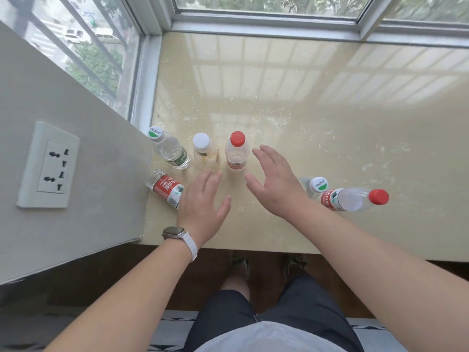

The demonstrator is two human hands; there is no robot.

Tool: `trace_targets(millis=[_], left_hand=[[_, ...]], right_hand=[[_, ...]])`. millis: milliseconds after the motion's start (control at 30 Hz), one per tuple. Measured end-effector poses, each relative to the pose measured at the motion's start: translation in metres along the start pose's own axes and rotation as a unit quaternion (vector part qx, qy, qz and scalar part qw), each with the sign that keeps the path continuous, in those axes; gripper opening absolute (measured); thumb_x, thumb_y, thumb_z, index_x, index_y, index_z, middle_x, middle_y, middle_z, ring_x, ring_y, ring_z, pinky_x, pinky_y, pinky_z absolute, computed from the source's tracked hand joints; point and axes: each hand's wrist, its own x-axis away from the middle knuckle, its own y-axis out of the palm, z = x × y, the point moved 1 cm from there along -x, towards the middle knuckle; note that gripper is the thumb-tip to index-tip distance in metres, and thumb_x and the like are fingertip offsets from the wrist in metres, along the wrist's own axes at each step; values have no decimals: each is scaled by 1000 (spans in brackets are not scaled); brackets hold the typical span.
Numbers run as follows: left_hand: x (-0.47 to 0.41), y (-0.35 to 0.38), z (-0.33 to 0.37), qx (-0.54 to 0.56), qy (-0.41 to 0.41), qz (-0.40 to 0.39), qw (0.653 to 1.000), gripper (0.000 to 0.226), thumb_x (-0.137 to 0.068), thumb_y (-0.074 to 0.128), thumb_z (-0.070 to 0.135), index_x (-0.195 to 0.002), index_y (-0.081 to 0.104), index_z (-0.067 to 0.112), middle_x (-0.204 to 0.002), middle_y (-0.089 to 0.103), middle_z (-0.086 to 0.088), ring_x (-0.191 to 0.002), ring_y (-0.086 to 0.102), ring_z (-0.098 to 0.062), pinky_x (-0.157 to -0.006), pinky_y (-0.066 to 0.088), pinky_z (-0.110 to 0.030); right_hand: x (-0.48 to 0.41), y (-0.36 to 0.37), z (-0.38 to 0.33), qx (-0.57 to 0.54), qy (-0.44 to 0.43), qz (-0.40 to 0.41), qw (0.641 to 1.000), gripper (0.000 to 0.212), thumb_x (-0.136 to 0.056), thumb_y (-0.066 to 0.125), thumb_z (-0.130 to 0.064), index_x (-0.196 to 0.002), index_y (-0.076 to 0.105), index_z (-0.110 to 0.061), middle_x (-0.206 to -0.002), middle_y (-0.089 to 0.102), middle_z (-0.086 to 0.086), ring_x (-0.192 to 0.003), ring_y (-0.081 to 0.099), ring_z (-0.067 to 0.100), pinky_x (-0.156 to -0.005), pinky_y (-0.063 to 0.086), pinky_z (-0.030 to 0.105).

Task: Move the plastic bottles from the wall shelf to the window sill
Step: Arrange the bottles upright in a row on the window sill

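Six plastic bottles are seen on the window sill (pixel 317 118). Three stand in a row near the wall: a green-capped bottle (pixel 170 149), a white-capped bottle (pixel 205 151) and a red-capped bottle (pixel 237 151). A capless red-labelled bottle (pixel 165 187) is placed by the wall corner, partly hidden by the left hand (pixel 203 207). Both hands are held open and empty above the sill, the right hand (pixel 275 184) just beside the red-capped bottle. Further right, a small green-capped bottle (pixel 316 186) and another red-capped bottle (pixel 355 199) are found. A wall socket (pixel 49 165) is fixed at left
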Motion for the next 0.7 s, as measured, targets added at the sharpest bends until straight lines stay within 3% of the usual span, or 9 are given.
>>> trace_targets(millis=[100, 200, 267, 433, 700], left_hand=[[4, -10, 8, -48, 43, 4, 998, 57, -88, 54, 46, -133, 62, 12, -140, 57, -16, -121, 57, -39, -100, 44, -54], [7, -16, 18, -76, 90, 2, 993, 55, -89, 55, 45, -131, 64, 11, -139, 58, -17, -122, 56, -39, -102, 44, -54], [10, -16, 24, -84, 110, -12, 990, 55, -89, 54, 45, -131, 65, 11, -138, 59, -17, -123, 55, -38, -101, 45, -56], [15, -10, 43, -91, 158, -66, 981, 54, -89, 51, 45, -132, 65, 13, -139, 59, -15, -129, 51, -35, -107, 42, -57], [21, 13, 86, -120, 212, -117, 963, 56, -89, 46, 47, -132, 64, 16, -140, 59, -13, -130, 54, -34, -109, 38, -53]], right_hand=[[21, -8, 0, 51, -36, -12, 998, 60, -98, 54, -37, -151, 36, -15, -161, 27, 7, -147, 20, 23, -119, 14, 33], [43, -11, 1, 108, -70, -14, 992, 60, -94, 48, -44, -145, 46, -11, -150, 43, 12, -137, 38, 30, -112, 34, 45], [57, -11, 5, 133, -73, -20, 988, 65, -90, 40, -49, -139, 52, -9, -142, 52, 14, -129, 47, 33, -106, 40, 45], [89, -13, 25, 175, -44, -12, 984, 61, -87, 44, -49, -127, 62, -7, -129, 61, 14, -116, 58, 34, -94, 49, 43], [151, -25, 70, 209, 38, 17, 977, 61, -85, 44, -50, -126, 63, -8, -125, 64, 12, -117, 59, 34, -90, 52, 46]])
